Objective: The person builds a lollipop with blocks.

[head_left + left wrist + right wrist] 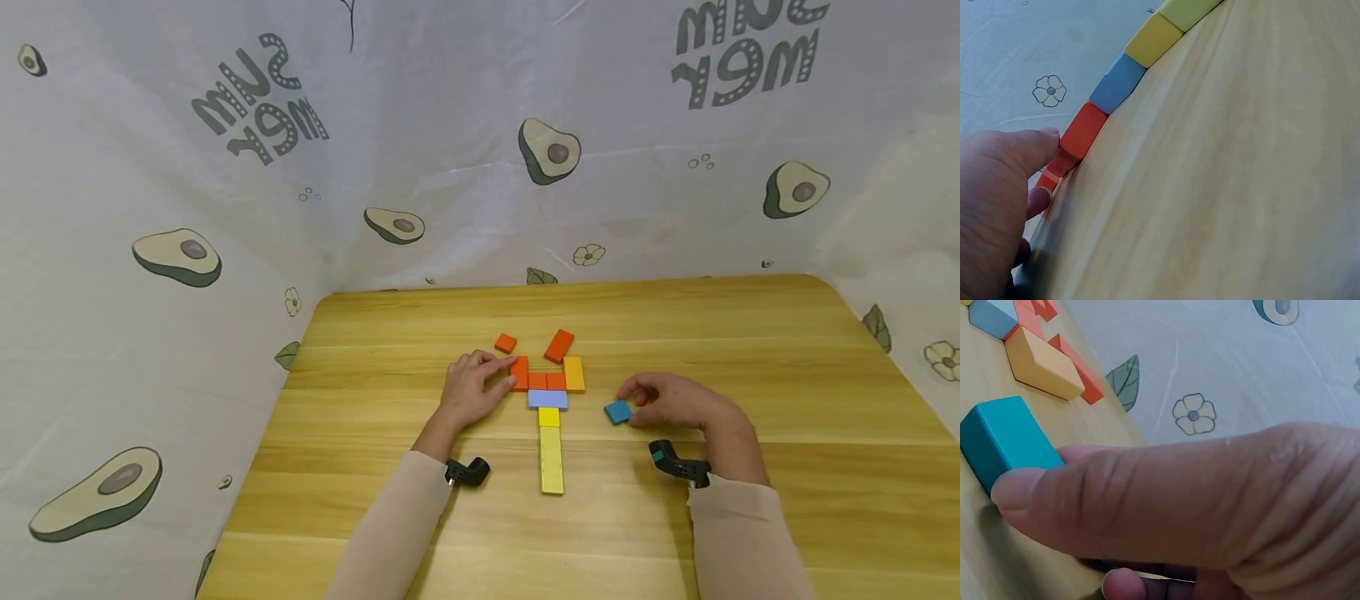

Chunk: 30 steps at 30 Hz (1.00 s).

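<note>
In the head view, my left hand (472, 390) has its thumb and index finger on an upright orange block (520, 373) at the left of a flat block figure. The left wrist view shows the thumb (1038, 147) against the red-orange pieces. My right hand (671, 402) pinches a blue square block (618, 412) to the right of the figure; the block looks teal in the right wrist view, tilted off the table. Between the hands lie two small orange squares (546, 381), an amber block (573, 374), a lavender block (548, 400), a yellow square (549, 417) and a long pale-yellow block (551, 460).
Behind the figure lie a loose orange square (506, 343) and a loose orange oblong (558, 346). Wood-grain tabletop (825, 358) surrounds the blocks. White cloth (465, 167) printed with avocados hangs along the table's back and sides. Each wrist wears a black camera mount (678, 463).
</note>
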Available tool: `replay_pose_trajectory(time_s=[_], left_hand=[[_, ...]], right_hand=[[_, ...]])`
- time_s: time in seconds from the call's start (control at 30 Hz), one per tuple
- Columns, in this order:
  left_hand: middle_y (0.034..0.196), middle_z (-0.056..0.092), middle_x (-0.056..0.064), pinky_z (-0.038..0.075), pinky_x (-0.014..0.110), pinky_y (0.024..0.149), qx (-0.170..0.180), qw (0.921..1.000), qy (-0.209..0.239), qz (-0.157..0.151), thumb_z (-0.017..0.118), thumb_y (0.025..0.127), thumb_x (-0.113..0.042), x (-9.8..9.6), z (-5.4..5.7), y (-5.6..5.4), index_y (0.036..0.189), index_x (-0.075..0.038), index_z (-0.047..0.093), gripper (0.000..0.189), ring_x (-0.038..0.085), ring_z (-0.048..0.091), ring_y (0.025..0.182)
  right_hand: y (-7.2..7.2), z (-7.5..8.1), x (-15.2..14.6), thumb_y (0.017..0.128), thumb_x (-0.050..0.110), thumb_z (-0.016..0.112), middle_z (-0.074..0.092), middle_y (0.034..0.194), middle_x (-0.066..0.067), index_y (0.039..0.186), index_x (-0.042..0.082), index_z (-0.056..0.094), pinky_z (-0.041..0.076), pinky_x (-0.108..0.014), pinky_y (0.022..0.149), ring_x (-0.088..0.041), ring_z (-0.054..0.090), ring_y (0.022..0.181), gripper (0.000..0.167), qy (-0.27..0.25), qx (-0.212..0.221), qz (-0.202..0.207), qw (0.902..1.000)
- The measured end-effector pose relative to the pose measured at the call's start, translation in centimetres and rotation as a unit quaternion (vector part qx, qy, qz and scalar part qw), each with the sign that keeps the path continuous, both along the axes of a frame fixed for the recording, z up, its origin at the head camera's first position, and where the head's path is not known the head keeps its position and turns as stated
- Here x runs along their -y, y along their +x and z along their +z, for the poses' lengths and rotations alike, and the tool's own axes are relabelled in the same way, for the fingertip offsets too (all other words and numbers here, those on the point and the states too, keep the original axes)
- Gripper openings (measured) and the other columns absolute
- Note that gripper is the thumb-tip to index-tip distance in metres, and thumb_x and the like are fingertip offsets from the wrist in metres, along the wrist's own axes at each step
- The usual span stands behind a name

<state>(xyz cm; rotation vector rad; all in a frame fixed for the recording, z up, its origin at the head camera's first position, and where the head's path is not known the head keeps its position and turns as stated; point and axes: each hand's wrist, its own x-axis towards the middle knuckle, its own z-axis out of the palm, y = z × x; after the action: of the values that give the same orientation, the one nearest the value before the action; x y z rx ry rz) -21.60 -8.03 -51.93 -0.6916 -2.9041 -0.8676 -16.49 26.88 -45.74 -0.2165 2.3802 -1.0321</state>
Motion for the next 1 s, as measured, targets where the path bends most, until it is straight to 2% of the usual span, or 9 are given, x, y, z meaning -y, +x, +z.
replay_pose_trajectory(time_s=[0.33, 0.53, 0.63, 0.73, 0.83, 1.0], left_hand=[[0.12, 0.063, -0.001, 0.033, 0.032, 0.085, 0.002, 1.0, 0.0, 0.002, 0.058, 0.101, -0.049, 0.0, 0.0, 0.1, 0.141, -0.035, 0.063, 0.043, 0.018, 0.051, 0.1], [0.121, 0.063, -0.002, 0.033, 0.033, 0.086, 0.0, 1.0, -0.003, 0.001, 0.057, 0.102, -0.05, 0.0, 0.1, 0.0, 0.142, -0.035, 0.062, 0.043, 0.018, 0.051, 0.1], [0.121, 0.063, -0.002, 0.034, 0.033, 0.086, -0.002, 1.0, -0.004, 0.001, 0.057, 0.102, -0.05, 0.0, 0.1, -0.1, 0.142, -0.036, 0.061, 0.043, 0.018, 0.051, 0.101], [0.122, 0.062, -0.002, 0.034, 0.033, 0.085, 0.0, 1.0, -0.006, 0.0, 0.056, 0.102, -0.05, 0.0, 0.1, -0.1, 0.143, -0.036, 0.061, 0.043, 0.018, 0.051, 0.102], [0.122, 0.063, -0.002, 0.034, 0.033, 0.086, 0.003, 1.0, -0.004, 0.0, 0.056, 0.102, -0.05, 0.0, 0.2, -0.1, 0.142, -0.036, 0.061, 0.043, 0.017, 0.051, 0.1], [0.123, 0.064, -0.003, 0.035, 0.033, 0.086, 0.009, 1.0, -0.002, 0.003, 0.057, 0.102, -0.051, 0.0, 0.2, 0.0, 0.141, -0.036, 0.062, 0.043, 0.017, 0.052, 0.1]], right_hand=[[-0.1, -0.1, 0.6, 0.087, 0.022, 0.081, 0.053, 0.095, -0.005, 0.113, 0.007, 0.064, 0.04, -0.035, 0.075, -0.022, 0.048, 0.087, 0.034, 0.015, -0.009, -0.007, 0.9998], [-0.2, 0.1, 0.9, 0.088, 0.019, 0.078, 0.053, 0.097, -0.007, 0.119, 0.008, 0.063, 0.04, -0.034, 0.074, -0.023, 0.049, 0.087, 0.036, 0.041, -0.008, -0.018, 0.999], [-0.3, 0.3, 1.2, 0.089, 0.027, 0.078, 0.055, 0.099, -0.008, 0.121, 0.008, 0.06, 0.041, -0.033, 0.072, -0.023, 0.051, 0.088, 0.041, 0.054, -0.003, -0.033, 0.998], [-0.3, 0.4, 1.5, 0.086, 0.034, 0.081, 0.055, 0.095, -0.007, 0.114, 0.006, 0.058, 0.041, -0.033, 0.071, -0.023, 0.051, 0.086, 0.046, 0.048, 0.002, -0.047, 0.9977], [-0.2, 0.4, 1.7, 0.086, 0.033, 0.082, 0.054, 0.089, -0.006, 0.108, 0.004, 0.059, 0.04, -0.033, 0.069, -0.022, 0.049, 0.082, 0.043, 0.043, -0.006, -0.046, 0.998], [-0.3, 0.3, 1.6, 0.088, 0.03, 0.08, 0.055, 0.092, -0.006, 0.111, 0.006, 0.061, 0.04, -0.033, 0.069, -0.021, 0.049, 0.082, 0.038, 0.048, -0.031, -0.044, 0.9974]])
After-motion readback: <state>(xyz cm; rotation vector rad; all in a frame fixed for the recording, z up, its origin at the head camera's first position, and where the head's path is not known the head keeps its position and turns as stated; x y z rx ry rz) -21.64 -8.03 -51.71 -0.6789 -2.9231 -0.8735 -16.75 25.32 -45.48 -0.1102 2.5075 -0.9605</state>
